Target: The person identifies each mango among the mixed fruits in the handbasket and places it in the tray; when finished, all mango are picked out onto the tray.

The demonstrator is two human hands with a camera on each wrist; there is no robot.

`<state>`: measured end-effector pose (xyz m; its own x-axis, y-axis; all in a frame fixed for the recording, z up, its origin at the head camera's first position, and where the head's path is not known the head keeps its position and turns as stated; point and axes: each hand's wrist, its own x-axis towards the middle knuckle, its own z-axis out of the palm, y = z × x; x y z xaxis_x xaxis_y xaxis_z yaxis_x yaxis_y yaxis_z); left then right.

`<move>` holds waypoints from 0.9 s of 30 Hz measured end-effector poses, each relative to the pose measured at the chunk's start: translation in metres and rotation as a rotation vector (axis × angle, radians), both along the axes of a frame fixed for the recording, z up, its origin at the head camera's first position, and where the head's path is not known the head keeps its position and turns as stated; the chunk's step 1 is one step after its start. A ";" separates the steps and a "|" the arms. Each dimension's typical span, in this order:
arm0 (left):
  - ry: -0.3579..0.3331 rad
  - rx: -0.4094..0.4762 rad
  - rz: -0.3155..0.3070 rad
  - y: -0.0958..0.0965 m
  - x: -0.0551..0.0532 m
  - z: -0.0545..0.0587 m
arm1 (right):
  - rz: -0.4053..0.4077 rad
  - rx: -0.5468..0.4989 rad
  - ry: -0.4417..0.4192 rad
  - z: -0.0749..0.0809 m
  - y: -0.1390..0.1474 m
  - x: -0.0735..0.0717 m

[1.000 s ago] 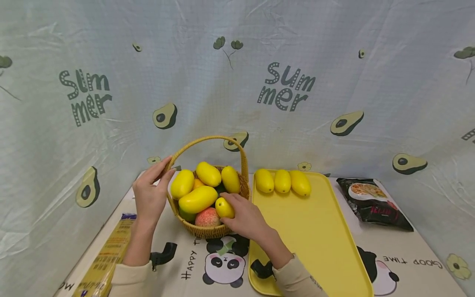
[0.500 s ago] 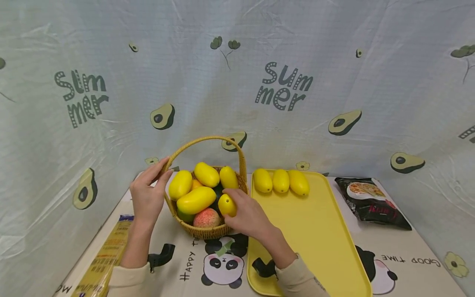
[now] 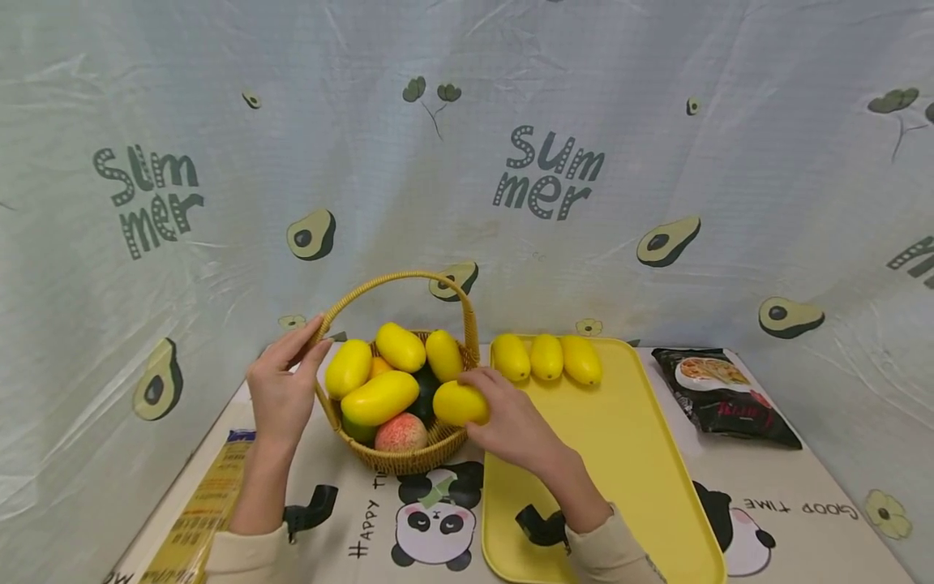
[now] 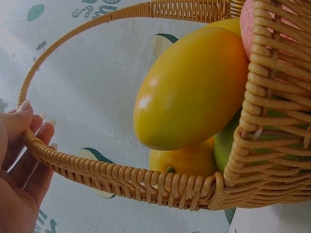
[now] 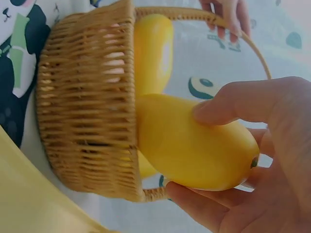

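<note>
Just below the frame's centre, your right hand [image 3: 514, 426] grips a mango [image 3: 460, 403], likely stiff and slippery, best held round its middle, while your left hand [image 3: 280, 397] pinches the wicker handle [image 3: 394, 277].

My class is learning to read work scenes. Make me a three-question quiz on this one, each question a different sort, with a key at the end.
1. How many mangoes lie on the tray?

2. True or false: the right hand holds a mango while the left hand holds the handle of the basket.

3. Where does the black packet lie, as the person sees it?
(a) on the tray
(b) left of the tray
(c) right of the tray

Key
1. Three, side by side at the far end.
2. True.
3. (c)
</note>
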<state>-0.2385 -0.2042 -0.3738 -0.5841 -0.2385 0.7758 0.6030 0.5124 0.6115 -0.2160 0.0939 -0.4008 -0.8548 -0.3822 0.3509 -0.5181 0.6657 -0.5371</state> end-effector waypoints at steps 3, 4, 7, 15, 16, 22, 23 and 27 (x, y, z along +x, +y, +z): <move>-0.001 -0.006 -0.004 0.000 0.000 -0.001 | 0.003 -0.033 0.018 0.002 0.010 -0.002; -0.001 -0.008 -0.004 0.000 0.000 -0.001 | 0.005 -0.051 0.033 0.003 0.015 -0.003; -0.002 -0.007 -0.002 0.000 0.001 -0.001 | -0.006 -0.108 0.090 0.005 0.029 -0.009; -0.002 -0.008 0.010 0.000 0.001 -0.001 | -0.118 -0.190 0.178 0.006 0.078 -0.027; -0.002 -0.008 0.009 0.000 0.001 -0.001 | -0.141 -0.199 0.190 0.005 0.084 -0.028; -0.008 -0.016 0.018 0.001 0.001 -0.001 | -0.295 -0.270 0.247 0.000 0.126 -0.038; -0.009 -0.019 0.022 0.001 0.000 -0.001 | -0.324 -0.283 0.254 -0.001 0.132 -0.040; -0.010 -0.027 0.030 0.000 0.000 -0.001 | -0.423 -0.335 0.263 -0.008 0.154 -0.045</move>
